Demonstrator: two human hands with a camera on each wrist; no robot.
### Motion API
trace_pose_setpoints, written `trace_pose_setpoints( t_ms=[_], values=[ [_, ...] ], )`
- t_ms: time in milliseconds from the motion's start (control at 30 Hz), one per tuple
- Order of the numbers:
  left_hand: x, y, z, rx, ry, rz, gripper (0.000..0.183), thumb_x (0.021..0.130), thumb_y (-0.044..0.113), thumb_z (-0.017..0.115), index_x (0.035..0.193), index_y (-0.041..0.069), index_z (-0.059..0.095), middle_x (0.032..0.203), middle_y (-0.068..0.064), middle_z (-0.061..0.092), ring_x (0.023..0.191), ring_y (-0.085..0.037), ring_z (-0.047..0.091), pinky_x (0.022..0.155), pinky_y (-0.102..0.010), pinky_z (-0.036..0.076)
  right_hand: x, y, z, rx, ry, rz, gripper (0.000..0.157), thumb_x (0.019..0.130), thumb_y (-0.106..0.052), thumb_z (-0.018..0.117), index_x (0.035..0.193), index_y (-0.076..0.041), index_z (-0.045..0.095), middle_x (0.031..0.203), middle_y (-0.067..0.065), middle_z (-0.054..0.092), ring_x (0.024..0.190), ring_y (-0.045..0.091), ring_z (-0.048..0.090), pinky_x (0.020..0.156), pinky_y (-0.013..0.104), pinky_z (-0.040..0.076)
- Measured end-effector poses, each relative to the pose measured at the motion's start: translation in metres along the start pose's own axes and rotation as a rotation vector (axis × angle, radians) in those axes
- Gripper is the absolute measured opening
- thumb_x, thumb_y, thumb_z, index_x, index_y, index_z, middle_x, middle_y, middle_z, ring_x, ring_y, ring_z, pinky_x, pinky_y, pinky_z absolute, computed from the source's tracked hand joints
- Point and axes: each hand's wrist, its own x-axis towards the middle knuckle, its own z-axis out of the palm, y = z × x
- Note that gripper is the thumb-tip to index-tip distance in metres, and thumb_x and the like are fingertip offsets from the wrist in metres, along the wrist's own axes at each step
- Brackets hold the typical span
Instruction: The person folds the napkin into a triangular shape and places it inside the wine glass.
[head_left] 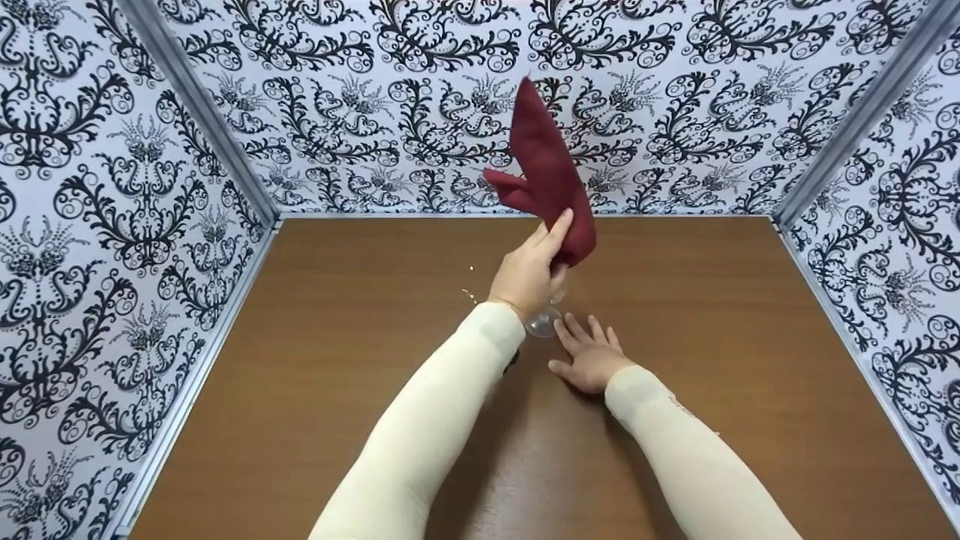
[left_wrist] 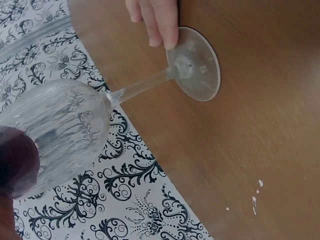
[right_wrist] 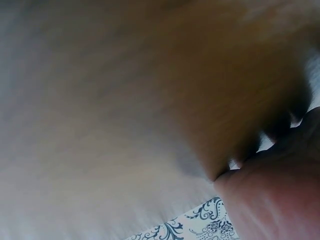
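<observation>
My left hand (head_left: pixel 525 274) grips the lower end of a folded dark red cloth napkin (head_left: pixel 551 165), its pointed tip rising toward the back wall and a smaller fold sticking out to the left. Below that hand stands a clear stemmed wine glass (left_wrist: pixel 60 125), whose bowl is mostly hidden in the head view. In the left wrist view the napkin's lower end shows at the bowl's mouth. My right hand (head_left: pixel 592 360) rests on the table with fingers spread, its fingertips right at the rim of the glass's round foot (head_left: pixel 543 322).
A brown wooden table (head_left: pixel 360 360) spreads beneath both hands. Patterned black-and-white walls (head_left: pixel 450 112) enclose it at the back and sides, with grey metal strips (head_left: pixel 202 112) at the corners. Small white specks (left_wrist: pixel 254 205) lie left of the glass.
</observation>
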Motion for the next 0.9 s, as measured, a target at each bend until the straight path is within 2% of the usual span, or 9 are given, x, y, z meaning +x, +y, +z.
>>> trace_pose_setpoints(
  t_ms=[133, 233, 367, 467, 567, 767, 900],
  values=[
    [0.000, 0.005, -0.002, -0.063, 0.027, -0.015, 0.078, 0.097, 0.040, 0.073, 0.164, 0.020, 0.040, 0.158, -0.010, 0.054, 0.136, -0.024, 0.062, 0.114, -0.036, 0.050, 0.001, 0.001, 0.000, -0.007, -0.005, 0.007, 0.083, 0.108, -0.057, 0.046, 0.171, -0.019, 0.008, 0.179, 0.009, 0.000, 0.162, 0.050, -0.008, 0.127, 0.071, -0.002],
    [0.002, 0.012, -0.003, -0.133, 0.093, -0.091, 0.078, 0.094, 0.052, 0.075, 0.160, 0.022, 0.048, 0.154, -0.011, 0.057, 0.135, -0.025, 0.063, 0.115, -0.036, 0.049, 0.001, 0.000, 0.000, -0.014, -0.009, 0.007, 0.083, 0.108, -0.057, 0.046, 0.171, -0.018, 0.009, 0.179, 0.010, 0.000, 0.162, 0.050, -0.007, 0.127, 0.072, -0.001],
    [0.009, 0.022, -0.004, -0.227, 0.197, -0.166, 0.063, 0.094, 0.038, 0.079, 0.150, 0.017, 0.060, 0.150, -0.015, 0.061, 0.139, -0.029, 0.060, 0.117, -0.037, 0.048, 0.000, -0.002, -0.002, -0.024, -0.014, 0.000, 0.082, 0.108, -0.056, 0.046, 0.171, -0.017, 0.009, 0.179, 0.010, 0.000, 0.162, 0.050, -0.007, 0.126, 0.072, -0.001],
    [0.014, 0.025, -0.003, -0.257, 0.228, -0.153, 0.051, 0.094, 0.019, 0.077, 0.143, 0.013, 0.064, 0.148, -0.016, 0.063, 0.146, -0.033, 0.054, 0.121, -0.036, 0.044, 0.000, -0.003, -0.003, -0.027, -0.017, 0.003, 0.082, 0.108, -0.056, 0.046, 0.171, -0.018, 0.009, 0.179, 0.010, 0.001, 0.162, 0.050, -0.007, 0.127, 0.072, -0.001],
    [0.019, 0.025, -0.004, -0.281, 0.204, -0.127, 0.051, 0.092, 0.008, 0.073, 0.142, 0.014, 0.063, 0.151, -0.016, 0.060, 0.148, -0.032, 0.051, 0.122, -0.034, 0.042, 0.000, -0.004, -0.003, -0.025, -0.015, 0.003, 0.082, 0.108, -0.057, 0.045, 0.171, -0.018, 0.009, 0.179, 0.010, 0.001, 0.162, 0.050, -0.006, 0.127, 0.072, -0.001],
    [0.026, 0.023, -0.010, -0.295, 0.065, -0.151, 0.071, 0.092, 0.002, 0.067, 0.156, 0.031, 0.053, 0.166, -0.022, 0.041, 0.150, -0.038, 0.046, 0.122, -0.042, 0.042, 0.002, -0.002, 0.001, 0.011, -0.003, -0.013, 0.086, 0.106, -0.059, 0.048, 0.171, -0.016, 0.011, 0.179, 0.014, 0.004, 0.160, 0.054, -0.005, 0.126, 0.073, -0.002],
    [0.030, 0.023, -0.012, -0.247, 0.009, -0.133, 0.072, 0.092, 0.001, 0.065, 0.156, 0.033, 0.054, 0.167, -0.017, 0.041, 0.139, -0.034, 0.053, 0.118, -0.041, 0.046, 0.001, -0.002, 0.000, 0.019, 0.004, -0.014, 0.085, 0.107, -0.058, 0.048, 0.171, -0.017, 0.012, 0.179, 0.014, 0.005, 0.161, 0.054, -0.004, 0.126, 0.073, -0.002]
  ],
)
